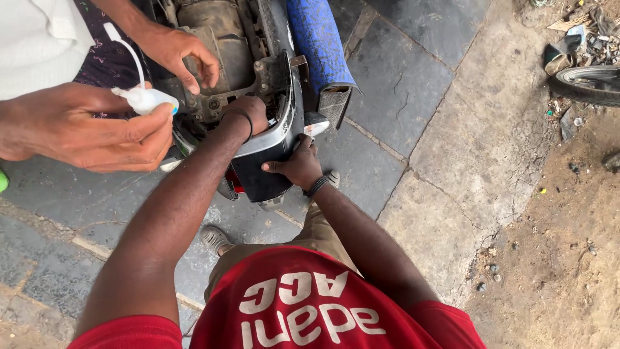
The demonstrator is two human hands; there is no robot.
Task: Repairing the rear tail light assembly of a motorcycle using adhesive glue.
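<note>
Red shirt fabric (310,304) with white lettering fills my near view. Beyond it, my right hand (298,165) presses flat, fingers spread, against the black tail panel (258,178) of a scooter standing on grey paving stones (400,71). My left hand (250,115) reaches into the open rear body; I cannot tell its grip. Farther left, another person's hand (97,129) pinches a small white squeeze bottle (147,98). A blue patterned seat (320,42) stands raised behind.

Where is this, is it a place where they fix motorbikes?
Probably, an outdoor roadside repair spot: an opened scooter tail stands on stone paving, with a loose tyre and scrap on the dirt nearby.
</note>
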